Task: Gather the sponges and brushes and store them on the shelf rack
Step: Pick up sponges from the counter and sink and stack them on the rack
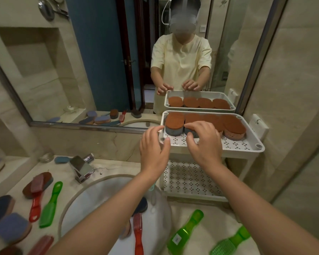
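**Sponges go up first:** A person's hands work at the top tray [243, 144] of a white plastic rack [247, 162], right of centre. There, 4 oval sponges [234, 125] stand in a row, rust-brown scouring faces up over blue-grey or pink foam.

The left hand [153, 144] is spread and relaxed, with fingertips against the side of the leftmost sponge [174, 122] and the thumb at the tray's front corner. The right hand [203, 142] arches over the 2nd sponge [193, 117], fingers on top and thumb in front. Whether it pinches that sponge or only presses on it cannot be told.

More of the job lies on the pale stone counter [109, 162]. Loose sponges [11, 230] sit at lower left, and green and red brushes [51, 205] are scattered around and across the white sink [81, 199]. A 2nd perforated tier [190, 179] sits below the tray.

The sponges look light, soft and squashy. They are probably best taken by their long sides with a gentle pinch, where the rough top should give some grip. The brushes are stiff, glossy translucent plastic and may be slick if wet, so the narrow handle looks the surest hold. A chrome tap [81, 168] stands left of centre and a mirror [99, 61] fills the upper frame.
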`<move>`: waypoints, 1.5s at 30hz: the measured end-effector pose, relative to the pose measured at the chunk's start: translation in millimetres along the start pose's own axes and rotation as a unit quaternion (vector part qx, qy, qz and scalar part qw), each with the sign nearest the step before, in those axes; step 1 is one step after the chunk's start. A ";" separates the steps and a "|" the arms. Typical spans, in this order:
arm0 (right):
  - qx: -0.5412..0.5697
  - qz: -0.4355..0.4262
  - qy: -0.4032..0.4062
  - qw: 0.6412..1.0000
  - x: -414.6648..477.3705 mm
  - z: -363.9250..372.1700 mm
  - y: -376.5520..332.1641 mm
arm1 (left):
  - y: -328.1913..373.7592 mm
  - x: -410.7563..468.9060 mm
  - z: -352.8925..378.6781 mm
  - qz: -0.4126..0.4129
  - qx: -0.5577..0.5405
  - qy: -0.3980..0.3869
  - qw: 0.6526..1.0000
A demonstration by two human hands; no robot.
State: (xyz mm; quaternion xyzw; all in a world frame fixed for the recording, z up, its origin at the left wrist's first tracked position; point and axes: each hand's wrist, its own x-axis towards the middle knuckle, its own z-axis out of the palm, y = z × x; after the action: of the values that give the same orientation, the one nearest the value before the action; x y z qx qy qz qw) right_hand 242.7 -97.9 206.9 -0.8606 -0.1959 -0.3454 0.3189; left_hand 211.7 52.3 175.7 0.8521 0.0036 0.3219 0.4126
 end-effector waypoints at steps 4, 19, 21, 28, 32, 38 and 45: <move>0.140 -0.016 -0.026 0.990 -13.9 9.0 -26.2 | -18.7 -26.3 -13.8 -0.041 -0.041 0.029 0.998; 0.262 -0.104 -0.190 0.941 -90.4 83.3 -112.7 | -95.9 -121.3 -93.0 -0.205 0.009 0.100 0.973; 0.276 -0.094 -0.221 0.931 -100.3 97.0 -122.8 | -104.3 -134.2 -107.9 -0.228 0.013 0.113 0.967; 0.284 -0.076 -0.338 0.894 -140.1 140.6 -158.8 | -135.2 -175.6 -157.5 -0.294 0.054 0.144 0.943; 0.247 -0.089 -0.409 0.874 -165.0 163.4 -176.0 | -155.0 -200.4 -181.8 -0.322 0.070 0.132 0.935; 0.184 -0.086 -0.510 0.836 -207.9 189.4 -204.3 | -183.6 -246.9 -211.7 -0.364 0.107 0.065 0.923; 0.126 -0.117 -0.635 0.753 -245.5 200.6 -224.4 | -200.3 -291.3 -232.5 -0.387 0.159 -0.027 0.908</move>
State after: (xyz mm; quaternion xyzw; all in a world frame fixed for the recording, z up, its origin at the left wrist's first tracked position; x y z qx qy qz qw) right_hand 43.7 172.2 11.2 -0.8042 -0.4942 0.2743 0.1837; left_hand -95.5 268.2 -19.4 0.8465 0.3733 0.1090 0.3635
